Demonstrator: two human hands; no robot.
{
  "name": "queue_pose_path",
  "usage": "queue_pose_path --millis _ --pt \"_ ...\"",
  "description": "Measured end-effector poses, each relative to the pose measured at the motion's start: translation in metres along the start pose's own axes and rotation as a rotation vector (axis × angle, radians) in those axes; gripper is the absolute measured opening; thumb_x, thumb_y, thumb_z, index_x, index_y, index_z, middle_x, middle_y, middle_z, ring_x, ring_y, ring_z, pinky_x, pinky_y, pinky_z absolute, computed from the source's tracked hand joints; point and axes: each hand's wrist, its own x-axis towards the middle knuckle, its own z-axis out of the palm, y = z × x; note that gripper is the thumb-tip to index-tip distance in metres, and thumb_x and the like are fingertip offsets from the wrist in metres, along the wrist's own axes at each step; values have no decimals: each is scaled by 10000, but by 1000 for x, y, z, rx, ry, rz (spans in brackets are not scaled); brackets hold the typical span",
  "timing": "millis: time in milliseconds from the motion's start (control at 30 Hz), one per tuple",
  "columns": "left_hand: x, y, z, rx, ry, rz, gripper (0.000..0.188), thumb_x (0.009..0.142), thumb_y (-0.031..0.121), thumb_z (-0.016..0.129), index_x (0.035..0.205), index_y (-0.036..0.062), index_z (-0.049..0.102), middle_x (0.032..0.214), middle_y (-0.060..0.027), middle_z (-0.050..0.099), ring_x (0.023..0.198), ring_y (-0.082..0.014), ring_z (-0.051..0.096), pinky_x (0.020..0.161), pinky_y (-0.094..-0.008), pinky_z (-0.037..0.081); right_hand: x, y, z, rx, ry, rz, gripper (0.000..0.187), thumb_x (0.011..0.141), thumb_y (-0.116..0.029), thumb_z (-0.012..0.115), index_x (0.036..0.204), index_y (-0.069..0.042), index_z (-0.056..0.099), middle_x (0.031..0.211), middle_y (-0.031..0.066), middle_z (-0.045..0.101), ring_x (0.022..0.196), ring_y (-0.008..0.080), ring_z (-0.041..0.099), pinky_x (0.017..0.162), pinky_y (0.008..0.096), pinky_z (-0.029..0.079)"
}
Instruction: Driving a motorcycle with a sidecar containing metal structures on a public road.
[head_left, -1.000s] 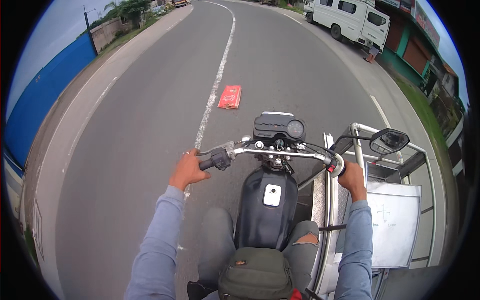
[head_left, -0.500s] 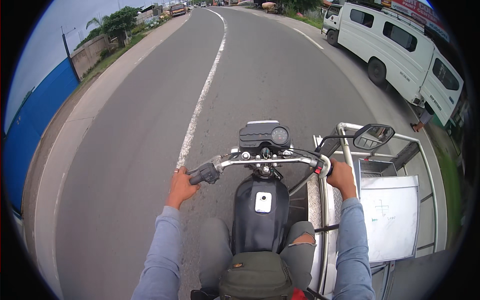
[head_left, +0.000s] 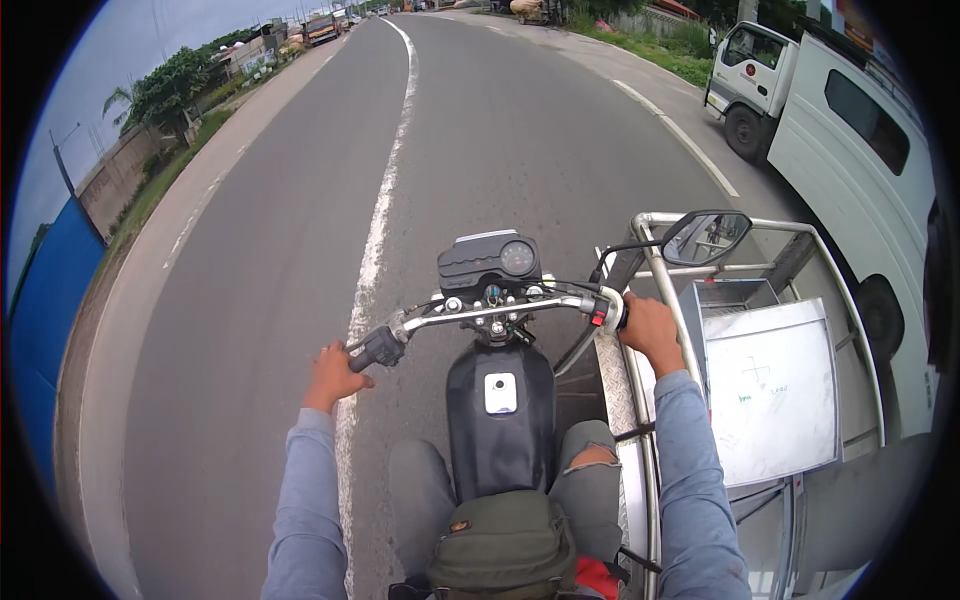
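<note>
The handlebar [head_left: 432, 320] of the motorcycle lies straight ahead of me, across the front of the black tank [head_left: 500, 440], and both my hands are at its ends. My right hand [head_left: 652, 332] is closed round the right end, wrist in line with the forearm; my left hand [head_left: 337, 376] is loosely curled about the tip of the left grip [head_left: 372, 352], thumb on the near side (how firmly it holds, I cannot tell). To steer well here, I judge, I want even, light pressure on both sides, elbows soft, and the left palm seated further in along the rubber rather than hanging at its end. The instrument cluster [head_left: 488, 262] sits just beyond the bar, and the mirror [head_left: 707, 238] stands out over the sidecar frame [head_left: 662, 275] to my right, where a white panel [head_left: 765, 390] lies inside. That frame makes my right side the wide one, so its outer rail is the edge I should mind: a white van [head_left: 845, 140] stands just beside it, with only a narrow strip of pavement between. On the left, the painted line [head_left: 374, 240] passes beneath my left hand, and the bare road [head_left: 250, 250] beyond it reaches to the pale concrete edge. The roomiest stretch is directly forward, between that line and the shorter white stripe [head_left: 676, 134] at the right.
</note>
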Motion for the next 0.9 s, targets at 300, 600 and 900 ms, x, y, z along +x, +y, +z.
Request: queue_pose_path --millis 300,600,900 --pt "20 -25 33 -206 41 21 597 652 422 1049 1051 -3 921 1381 -201 780 1312 -466 713 1141 -576 576 5 -6 4 -1 61 -14 411 833 -199 891 1228 -127 807 978 229 858 963 479 845 900 620 675" --pt "2 6 5 -132 61 61 473 752 387 1009 1078 49 953 1360 -197 766 1281 -428 706 1104 -545 601 7 -7 -4 -69 52 55 521 854 -460 972 1226 -135 806 1015 183 871 1002 429 859 898 582 677" --pt "-7 -4 5 -188 140 119 393 772 379 918 1022 77 942 1310 -233 760 1320 -472 688 1227 -566 534 9 2 32 -19 147 -21 338 973 -214 857 1291 -105 822 1034 265 869 1001 516 839 879 651 653"
